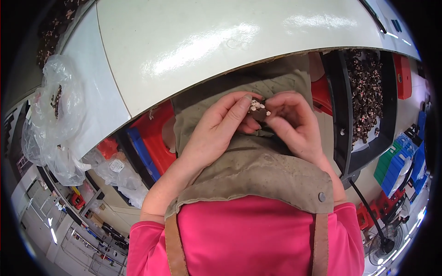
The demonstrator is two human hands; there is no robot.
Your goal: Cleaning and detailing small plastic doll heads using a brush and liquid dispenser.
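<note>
A small dark brown and pale pink figurine is held above my lap, over a brown-green apron. My left hand grips it from the left, thumb on top and fingers curled beneath. On its other side, the bent fingers and thumb of my right hand pinch at its edge, where small pale bits show. The fingers cover part of the figurine, so its full shape is hidden.
A white tabletop curves across in front of me. To the right, a black crate holds many small brown and pink pieces. Clear plastic bags lie at the left, near a red stool. A fan stands lower right.
</note>
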